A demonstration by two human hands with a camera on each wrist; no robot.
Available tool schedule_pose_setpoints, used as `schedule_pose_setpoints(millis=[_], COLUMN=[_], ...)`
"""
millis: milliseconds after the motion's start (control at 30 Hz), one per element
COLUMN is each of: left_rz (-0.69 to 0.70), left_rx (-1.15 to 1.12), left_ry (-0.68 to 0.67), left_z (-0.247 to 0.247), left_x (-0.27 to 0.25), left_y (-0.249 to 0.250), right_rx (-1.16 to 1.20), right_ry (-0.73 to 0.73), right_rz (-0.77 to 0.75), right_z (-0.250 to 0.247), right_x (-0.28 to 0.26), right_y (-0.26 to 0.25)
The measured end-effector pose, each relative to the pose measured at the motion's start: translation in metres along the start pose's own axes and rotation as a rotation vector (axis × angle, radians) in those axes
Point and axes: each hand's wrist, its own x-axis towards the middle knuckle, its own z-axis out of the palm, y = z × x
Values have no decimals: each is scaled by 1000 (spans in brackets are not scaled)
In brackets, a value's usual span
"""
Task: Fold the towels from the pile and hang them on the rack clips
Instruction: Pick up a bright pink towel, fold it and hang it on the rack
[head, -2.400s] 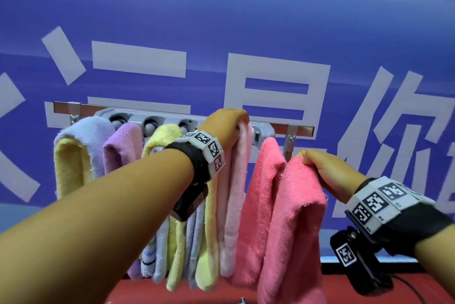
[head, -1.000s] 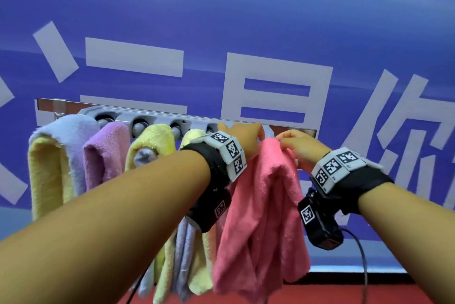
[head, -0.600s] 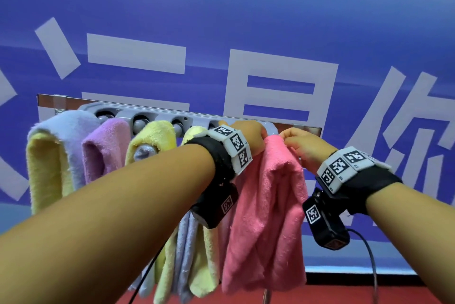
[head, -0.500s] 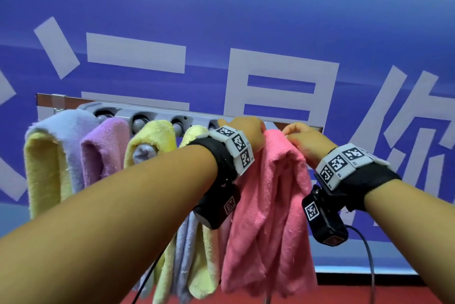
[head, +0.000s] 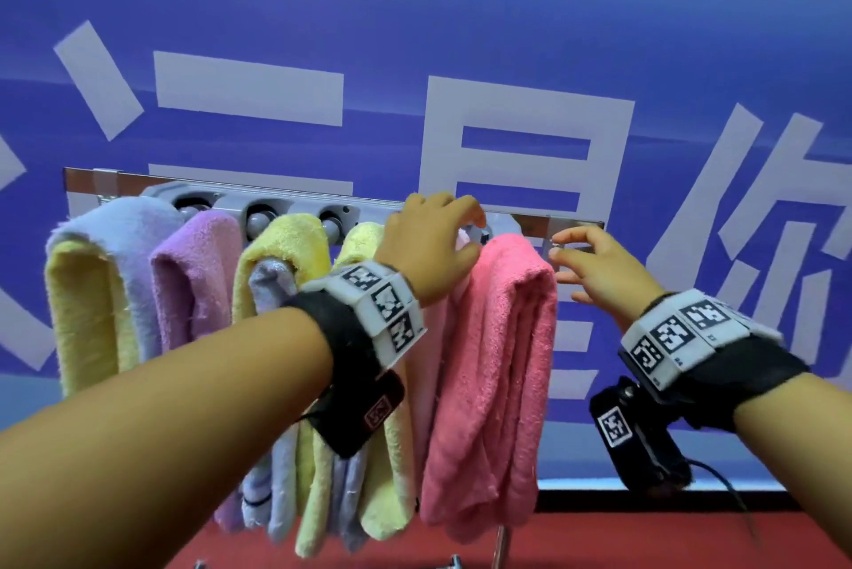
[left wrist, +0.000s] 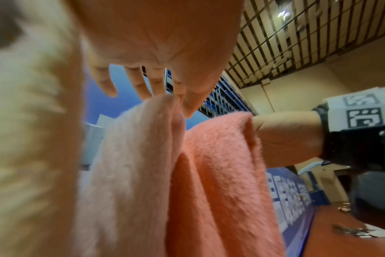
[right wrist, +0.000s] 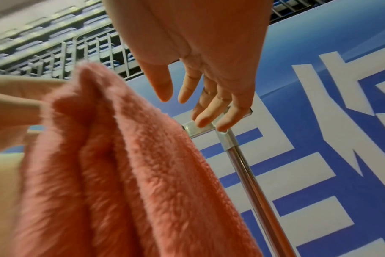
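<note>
Now | left hand (head: 431, 241) spread | right hand (head: 594, 266) spread | pink towel (head: 498, 375) hangs on rack (head: 571, 225)

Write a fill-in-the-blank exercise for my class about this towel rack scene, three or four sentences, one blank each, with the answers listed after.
1. The towel at the right end of the rack is deep pink, and the towel at the left end is light ____ over yellow.
2. The right hand has its fingers spread and holds ____.
3. The left hand is at the top of the pale ____ towel.
4. The wall behind the rack is ____ with white characters.

Missing words: blue; nothing; pink; blue
</note>
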Motion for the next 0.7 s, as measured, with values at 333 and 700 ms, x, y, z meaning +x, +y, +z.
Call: schedule_pose_setpoints(millis=[333,700], left_rz=[504,526], left_rx=[411,640], left_ry=[-23,-47], left_z=[8,18], left_x=[-61,-48], left_y=[-10,-16], right_rx=[-133,-329], right_ry=[148,189], right_rz=[-182,-180], right_z=[32,49], right_x=[-71,-41], right_y=[20,-3])
